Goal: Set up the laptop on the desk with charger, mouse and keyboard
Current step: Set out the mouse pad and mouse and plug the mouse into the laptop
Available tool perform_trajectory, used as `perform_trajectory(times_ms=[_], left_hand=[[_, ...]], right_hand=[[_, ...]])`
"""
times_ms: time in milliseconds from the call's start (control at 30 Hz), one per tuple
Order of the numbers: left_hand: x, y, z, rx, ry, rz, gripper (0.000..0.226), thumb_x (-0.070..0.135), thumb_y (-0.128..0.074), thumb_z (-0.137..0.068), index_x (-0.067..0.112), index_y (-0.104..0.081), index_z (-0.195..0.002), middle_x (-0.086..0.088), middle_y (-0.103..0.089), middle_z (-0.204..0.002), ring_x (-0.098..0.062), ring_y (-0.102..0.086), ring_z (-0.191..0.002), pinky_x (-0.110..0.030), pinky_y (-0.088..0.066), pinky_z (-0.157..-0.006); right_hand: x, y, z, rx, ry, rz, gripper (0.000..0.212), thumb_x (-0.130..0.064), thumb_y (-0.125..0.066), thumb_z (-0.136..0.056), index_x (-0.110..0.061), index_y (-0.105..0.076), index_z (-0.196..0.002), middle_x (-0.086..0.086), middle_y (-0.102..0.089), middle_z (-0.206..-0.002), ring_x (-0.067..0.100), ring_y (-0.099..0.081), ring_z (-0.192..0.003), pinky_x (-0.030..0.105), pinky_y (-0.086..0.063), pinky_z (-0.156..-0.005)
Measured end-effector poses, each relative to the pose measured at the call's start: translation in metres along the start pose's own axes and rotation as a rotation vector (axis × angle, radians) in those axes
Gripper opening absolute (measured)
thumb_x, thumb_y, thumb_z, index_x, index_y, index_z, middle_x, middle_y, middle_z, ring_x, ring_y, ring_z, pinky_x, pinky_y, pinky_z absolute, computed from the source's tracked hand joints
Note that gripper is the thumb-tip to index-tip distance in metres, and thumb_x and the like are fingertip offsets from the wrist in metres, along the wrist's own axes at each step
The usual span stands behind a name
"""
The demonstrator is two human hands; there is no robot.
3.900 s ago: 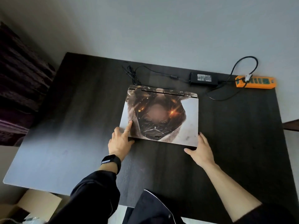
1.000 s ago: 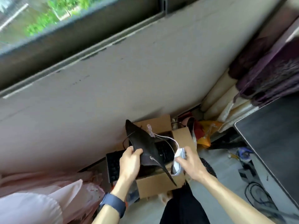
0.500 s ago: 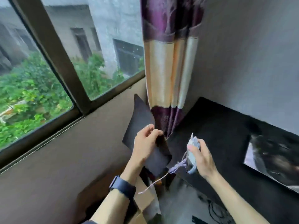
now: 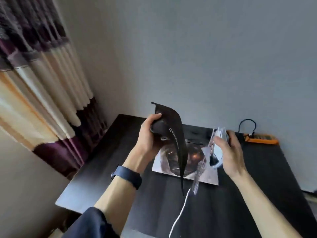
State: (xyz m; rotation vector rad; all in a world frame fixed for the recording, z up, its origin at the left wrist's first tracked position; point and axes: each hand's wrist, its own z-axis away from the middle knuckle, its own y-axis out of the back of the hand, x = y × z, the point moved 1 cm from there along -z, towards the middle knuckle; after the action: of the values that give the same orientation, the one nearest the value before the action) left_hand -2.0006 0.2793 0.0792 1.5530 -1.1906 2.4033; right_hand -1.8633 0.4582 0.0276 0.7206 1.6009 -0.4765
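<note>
The view has swung back to the desk [image 4: 120, 160]: the left hand [image 4: 147, 134] grips a floppy mouse pad [image 4: 175, 134], the right hand [image 4: 229, 155] clasps the mouse [image 4: 216, 150], its cable [image 4: 178, 215] dangling, both above the closed laptop [image 4: 208, 176]; laying them down looks next

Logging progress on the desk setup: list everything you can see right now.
laptop: 1, closed, printed lid, flat on the desk
mouse pad: 1, black, bent, in the left hand above the laptop
mouse: 1, white, in the right hand, its white cable hanging down
power strip: 1, orange, desk's far right corner
black cable: 1, looped by the power strip
desk: 1, dark
curtain: 1, purple and cream, left
watch: 1, dark, left wrist
left hand: grips the mouse pad
right hand: holds the mouse
</note>
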Motion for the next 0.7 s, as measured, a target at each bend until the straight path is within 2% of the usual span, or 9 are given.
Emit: perform_trajectory(times_ms=[133, 200, 300, 400, 467, 567, 700], left_hand=[[-0.058, -0.09, -0.041, -0.082, 0.114, 0.062, 0.031, 0.032, -0.052, -0.087, 0.008, -0.069, -0.076, -0.009, -0.061, -0.072, -0.022, -0.053, -0.066, -0.027, -0.043, -0.057], [-0.085, -0.126, -0.061, -0.135, 0.154, 0.079, 0.035, 0.033, -0.049, -0.088, 0.01, -0.069, -0.07, -0.008, -0.057, -0.068, -0.021, -0.046, -0.063, -0.024, -0.041, -0.054], [-0.126, -0.169, -0.084, -0.194, 0.235, 0.036, 0.031, 0.035, -0.05, -0.086, 0.011, -0.069, -0.081, -0.009, -0.061, -0.077, -0.023, -0.05, -0.071, -0.031, -0.042, -0.061], [-0.167, -0.189, -0.1, -0.191, 0.283, 0.046, 0.029, 0.034, -0.054, -0.083, 0.012, -0.072, -0.082, -0.009, -0.063, -0.083, -0.023, -0.05, -0.075, -0.033, -0.038, -0.065], [-0.195, -0.195, -0.106, -0.152, 0.332, 0.081, 0.029, 0.033, -0.054, -0.084, 0.01, -0.072, -0.087, -0.01, -0.064, -0.087, -0.024, -0.054, -0.077, -0.033, -0.036, -0.064], [-0.232, -0.198, -0.106, -0.083, 0.425, 0.136, 0.033, 0.028, -0.054, -0.085, 0.006, -0.066, -0.107, -0.013, -0.068, -0.097, -0.027, -0.063, -0.085, -0.034, -0.05, -0.074], [-0.268, -0.196, -0.101, -0.02, 0.495, 0.158, 0.029, 0.023, -0.051, -0.087, 0.005, -0.071, -0.097, -0.014, -0.073, -0.092, -0.028, -0.068, -0.079, -0.036, -0.051, -0.075]], right_hand=[[0.006, 0.107, -0.031, 0.166, -0.011, -0.025, 0.029, -0.046, -0.065, -0.07, -0.024, -0.054, -0.085, 0.001, -0.055, -0.083, 0.01, -0.053, -0.074, 0.026, -0.042, -0.066], [0.009, 0.153, -0.043, 0.254, 0.0, 0.004, 0.027, -0.048, -0.064, -0.07, -0.028, -0.055, -0.085, 0.001, -0.057, -0.086, 0.015, -0.053, -0.079, 0.033, -0.041, -0.071], [0.017, 0.209, -0.056, 0.352, 0.018, 0.03, 0.023, -0.043, -0.065, -0.073, -0.03, -0.056, -0.089, -0.015, -0.06, -0.079, 0.01, -0.055, -0.075, 0.029, -0.043, -0.069], [0.03, 0.245, -0.06, 0.371, -0.007, 0.056, 0.024, -0.033, -0.068, -0.08, -0.025, -0.06, -0.1, -0.014, -0.064, -0.086, 0.008, -0.06, -0.08, 0.023, -0.047, -0.071], [0.046, 0.263, -0.058, 0.363, -0.069, 0.102, 0.023, -0.03, -0.068, -0.083, -0.025, -0.061, -0.104, -0.018, -0.064, -0.086, 0.002, -0.06, -0.08, 0.019, -0.047, -0.072], [0.081, 0.282, -0.047, 0.358, -0.221, 0.187, 0.023, -0.036, -0.068, -0.086, -0.029, -0.059, -0.106, -0.011, -0.066, -0.089, 0.01, -0.063, -0.082, 0.027, -0.046, -0.071], [0.149, 0.289, -0.005, 0.362, -0.539, 0.273, 0.026, -0.037, -0.065, -0.093, -0.03, -0.055, -0.116, -0.01, -0.06, -0.098, 0.002, -0.055, -0.086, 0.026, -0.04, -0.073]])
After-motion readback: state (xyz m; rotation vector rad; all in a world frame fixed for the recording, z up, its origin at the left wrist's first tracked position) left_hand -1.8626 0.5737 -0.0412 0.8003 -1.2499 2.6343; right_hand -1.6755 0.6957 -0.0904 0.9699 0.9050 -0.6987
